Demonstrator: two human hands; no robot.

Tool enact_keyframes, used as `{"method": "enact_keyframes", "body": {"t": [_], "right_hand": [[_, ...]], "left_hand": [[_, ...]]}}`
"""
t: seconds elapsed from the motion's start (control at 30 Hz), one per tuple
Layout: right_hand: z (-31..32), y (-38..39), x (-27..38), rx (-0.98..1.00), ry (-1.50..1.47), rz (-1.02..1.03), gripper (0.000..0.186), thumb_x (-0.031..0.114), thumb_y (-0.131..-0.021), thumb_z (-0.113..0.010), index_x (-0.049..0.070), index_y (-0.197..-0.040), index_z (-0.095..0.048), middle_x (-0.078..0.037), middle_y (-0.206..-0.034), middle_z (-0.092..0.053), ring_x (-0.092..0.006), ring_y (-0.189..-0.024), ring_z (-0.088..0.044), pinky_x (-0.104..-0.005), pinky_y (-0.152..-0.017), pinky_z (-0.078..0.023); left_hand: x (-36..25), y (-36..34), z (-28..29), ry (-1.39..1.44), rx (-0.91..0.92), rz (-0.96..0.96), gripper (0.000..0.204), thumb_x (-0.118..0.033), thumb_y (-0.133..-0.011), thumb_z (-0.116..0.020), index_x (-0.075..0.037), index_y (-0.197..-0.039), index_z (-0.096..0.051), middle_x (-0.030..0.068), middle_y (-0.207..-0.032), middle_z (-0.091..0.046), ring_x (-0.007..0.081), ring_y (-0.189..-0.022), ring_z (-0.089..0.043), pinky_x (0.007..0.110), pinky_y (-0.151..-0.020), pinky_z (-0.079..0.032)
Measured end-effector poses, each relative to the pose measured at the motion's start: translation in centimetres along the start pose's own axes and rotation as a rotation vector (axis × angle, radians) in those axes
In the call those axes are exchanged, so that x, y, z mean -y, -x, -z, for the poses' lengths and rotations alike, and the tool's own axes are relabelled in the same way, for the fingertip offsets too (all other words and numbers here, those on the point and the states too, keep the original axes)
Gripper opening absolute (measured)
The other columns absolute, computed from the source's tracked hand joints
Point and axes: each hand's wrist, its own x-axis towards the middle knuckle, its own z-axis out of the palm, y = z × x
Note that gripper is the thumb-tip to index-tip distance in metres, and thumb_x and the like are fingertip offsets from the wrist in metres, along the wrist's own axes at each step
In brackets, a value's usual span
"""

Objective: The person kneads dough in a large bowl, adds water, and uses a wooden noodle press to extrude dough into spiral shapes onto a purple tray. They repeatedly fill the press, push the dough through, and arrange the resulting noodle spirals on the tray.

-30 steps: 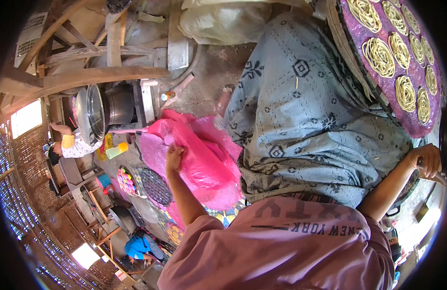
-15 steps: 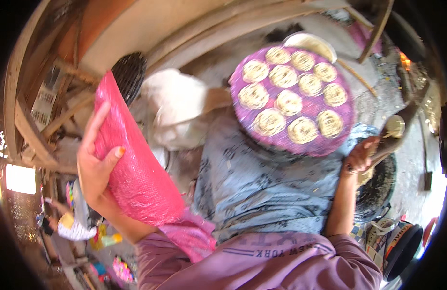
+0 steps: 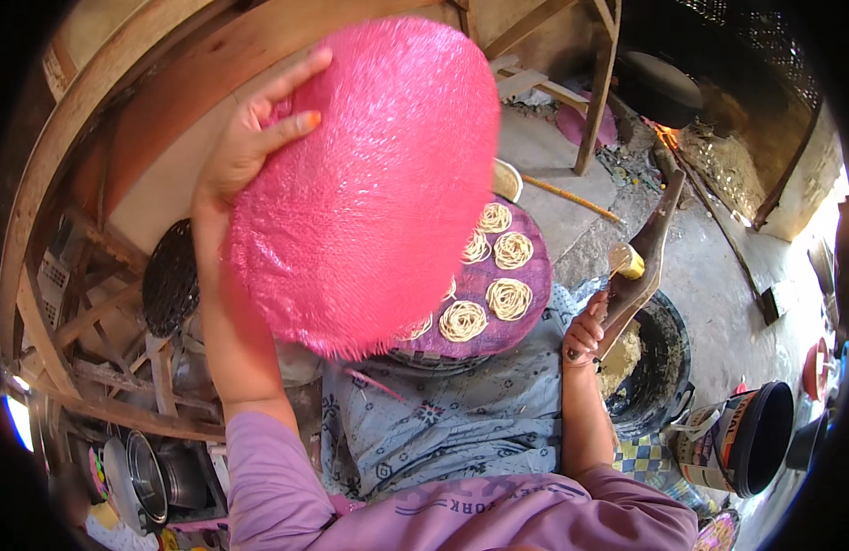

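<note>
My left hand (image 3: 250,147) grips the edge of a rounded pink woven plastic sheet (image 3: 379,184), thumb on its face. Raised in front of me, the sheet hides much of a round purple cloth-covered tray (image 3: 541,271) above my lap. Several pale coiled dough strands (image 3: 510,298) lie on the tray's visible right part. My right hand (image 3: 585,333) is closed round a long dark wooden tool (image 3: 643,280), from which a pale yellow cylinder (image 3: 626,262) sticks out. Beneath that hand stands a black tub (image 3: 674,358) with pale dough (image 3: 624,358) inside.
A dark pan (image 3: 659,89) sits over a fire (image 3: 666,136) at the far right. A wooden post (image 3: 597,92) and a yellow stick (image 3: 571,198) are beyond the tray. Wooden framing and a dark woven basket (image 3: 170,277) stand left; a black bucket (image 3: 764,439) lies tipped at right.
My left hand has swung the pink sheet up and rightward, opening its face toward me and covering much of the tray from view. My right hand still holds the wooden tool.
</note>
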Motion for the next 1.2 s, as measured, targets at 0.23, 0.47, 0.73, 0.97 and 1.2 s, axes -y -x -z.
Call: {"method": "enact_keyframes", "body": {"t": [0.23, 0.47, 0.73, 0.97, 1.2], "right_hand": [[0.1, 0.1, 0.0, 0.022, -0.038, 0.063, 0.043, 0.022, -0.101, -0.043, 0.023, -0.144, -0.041, -0.005, -0.075, -0.055, -0.0138, -0.058, -0.054, -0.0291, -0.053, -0.043], [0.1, 0.2, 0.0, -0.018, -0.035, 0.084, 0.048, 0.040, -0.099, -0.044, 0.023, -0.144, -0.042, -0.004, -0.074, -0.054, -0.0129, -0.056, -0.052, -0.0287, -0.054, -0.042], [0.9, 0.4, 0.6, -0.007, -0.067, 0.043, 0.041, 0.030, -0.104, -0.035, 0.024, -0.144, -0.043, -0.006, -0.077, -0.057, -0.0152, -0.060, -0.055, -0.0318, -0.060, -0.046], [-2.4, -0.9, 0.2, -0.193, 0.127, -0.074, 0.063, 0.059, -0.097, -0.036, 0.019, -0.146, -0.039, -0.009, -0.080, -0.054, -0.0182, -0.062, -0.052, -0.0341, -0.059, -0.039], [-10.4, -9.8, -3.7, -0.620, 0.709, -0.606, 0.116, 0.089, -0.075, -0.036, -0.008, -0.139, -0.035, -0.018, -0.082, -0.055, -0.0260, -0.066, -0.050, -0.0363, -0.060, -0.039]], "left_hand": [[12.8, 0.5, 4.6, -0.091, -0.002, 0.217, 0.062, -0.004, -0.083, -0.072, -0.002, -0.140, -0.047, 0.0084, -0.150, -0.040, 0.0172, -0.137, -0.037, 0.031, -0.115, -0.025], [22.0, 2.1, 4.2, -0.146, 0.106, 0.519, 0.062, -0.002, -0.081, -0.073, -0.005, -0.139, -0.050, 0.0105, -0.147, -0.044, 0.0173, -0.132, -0.041, 0.029, -0.111, -0.030], [25.1, 3.0, 4.6, -0.304, 0.151, 0.598, 0.058, -0.009, -0.079, -0.075, -0.007, -0.134, -0.056, 0.0125, -0.137, -0.054, 0.0201, -0.123, -0.051, 0.031, -0.106, -0.037], [19.5, 3.4, 5.0, -1.070, -0.222, 0.217, 0.049, -0.023, -0.084, -0.074, -0.009, -0.129, -0.059, 0.0112, -0.138, -0.051, 0.0206, -0.115, -0.055, 0.033, -0.092, -0.048], [10.1, 2.5, -4.8, 0.166, -0.094, -0.105, 0.088, -0.060, -0.089, -0.055, -0.007, -0.151, -0.023, 0.0172, -0.150, -0.035, 0.0305, -0.127, -0.047, 0.045, -0.106, -0.038]]}}
